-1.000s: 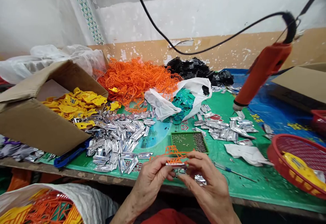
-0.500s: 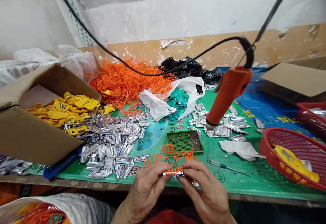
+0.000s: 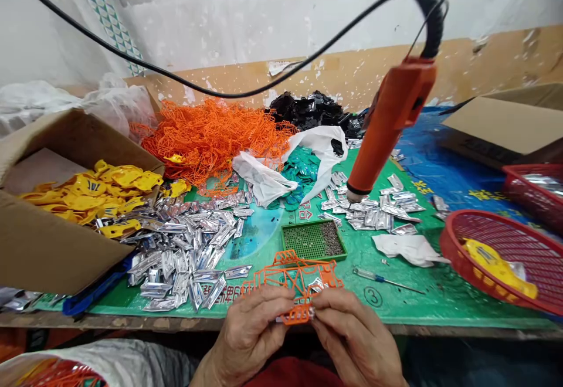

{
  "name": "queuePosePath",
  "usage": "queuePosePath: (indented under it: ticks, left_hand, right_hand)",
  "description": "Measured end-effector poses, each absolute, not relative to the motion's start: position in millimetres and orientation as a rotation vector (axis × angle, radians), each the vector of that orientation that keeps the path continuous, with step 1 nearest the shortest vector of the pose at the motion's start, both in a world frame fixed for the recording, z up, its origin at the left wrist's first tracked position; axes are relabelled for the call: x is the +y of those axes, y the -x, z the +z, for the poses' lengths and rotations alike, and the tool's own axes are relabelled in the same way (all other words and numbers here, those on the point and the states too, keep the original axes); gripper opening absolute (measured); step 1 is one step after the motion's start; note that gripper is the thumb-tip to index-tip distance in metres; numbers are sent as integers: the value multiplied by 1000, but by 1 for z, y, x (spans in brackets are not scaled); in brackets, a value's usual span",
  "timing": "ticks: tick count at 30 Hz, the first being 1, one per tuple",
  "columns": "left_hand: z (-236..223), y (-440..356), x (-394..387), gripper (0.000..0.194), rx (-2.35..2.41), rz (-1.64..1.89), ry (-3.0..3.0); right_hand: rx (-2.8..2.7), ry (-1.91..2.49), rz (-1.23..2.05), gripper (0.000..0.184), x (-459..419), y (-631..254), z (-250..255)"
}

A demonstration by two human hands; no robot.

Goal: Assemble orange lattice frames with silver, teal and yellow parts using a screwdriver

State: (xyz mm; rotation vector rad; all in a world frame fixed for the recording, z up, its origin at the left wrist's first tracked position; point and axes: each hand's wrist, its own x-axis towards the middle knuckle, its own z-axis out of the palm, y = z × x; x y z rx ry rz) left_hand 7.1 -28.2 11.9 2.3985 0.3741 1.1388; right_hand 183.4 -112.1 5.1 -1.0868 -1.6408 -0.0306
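Observation:
Between my two hands is an orange plastic lattice frame (image 3: 294,274), tilted above the table's front edge. My left hand (image 3: 253,331) pinches its near left end between thumb and fingers. On the near right end, my right hand (image 3: 358,328) is closed with thumb and fingertips. A bit of shiny silver shows at the frame's near end, partly covered by my fingers. Just beyond the frame lies a green tray (image 3: 313,240) with small screws, heaped at its right side. An orange electric screwdriver (image 3: 389,123) hangs by its cord above the table, tip down.
Silver parts (image 3: 189,252) lie heaped left of centre, beside a cardboard box (image 3: 57,246) of yellow parts. Orange frames (image 3: 215,135) and black parts (image 3: 312,111) pile up behind. On the right are a screwdriver (image 3: 387,279) and a red basket (image 3: 488,305) holding a yellow part.
The orange frame has tipped so more of its near end shows, still in both hands. The hanging electric screwdriver and its cord sit higher in view; the whole view has shifted slightly.

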Motion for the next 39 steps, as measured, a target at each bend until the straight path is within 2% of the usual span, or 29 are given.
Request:
queuePosePath:
  ticks: [20,26,30,34,39]
  left_hand:
    - [10,-10,-31,26,386,1116,-2464]
    - [11,-10,-29,27,395,1096,-2492]
    - [4,-10,-31,28,417,1085,-2492]
    - [-2,-11,-36,31,509,1232,-2430]
    - [-4,-8,-39,24,563,1235,-2422]
  right_hand:
    - [-1586,1132,-27,17,-116,-183,-3]
    - [-1683,1162,-112,28,-109,-183,-10]
    - [-1739,1145,-164,29,-107,-184,-20]
    - [-1684,1202,-250,28,-108,-184,-32]
    - [-1684,1232,-324,28,-110,-181,-39]
